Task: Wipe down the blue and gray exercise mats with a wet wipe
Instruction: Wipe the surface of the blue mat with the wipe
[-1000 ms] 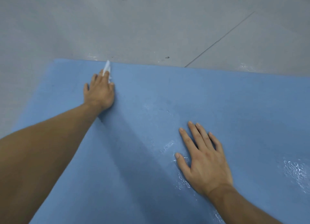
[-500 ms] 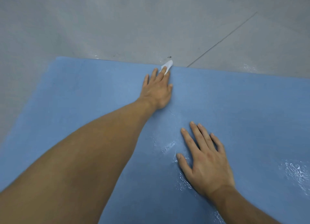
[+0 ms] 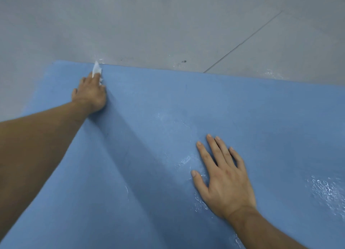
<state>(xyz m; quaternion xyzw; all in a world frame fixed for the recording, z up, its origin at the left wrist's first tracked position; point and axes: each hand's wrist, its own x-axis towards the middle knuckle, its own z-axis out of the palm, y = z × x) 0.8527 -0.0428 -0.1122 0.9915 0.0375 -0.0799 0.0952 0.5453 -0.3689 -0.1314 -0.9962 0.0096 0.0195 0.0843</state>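
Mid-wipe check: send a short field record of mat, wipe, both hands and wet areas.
surface: blue mat, flat on gray floor
tool: white wet wipe at the mat's far edge, under left fingertips
left hand: presses wipe onto mat
right hand: flat on mat, fingers spread, holding nothing
wet patches: beside right hand and near right edge

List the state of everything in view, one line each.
blue mat: flat on the floor, wet sheen in patches.
wet wipe: crumpled, pinned at the mat's far edge, tip sticking out.
left hand: presses the wet wipe onto the mat.
right hand: flat on the mat, fingers spread.
floor: gray, wet marks beside the mat's far edge.
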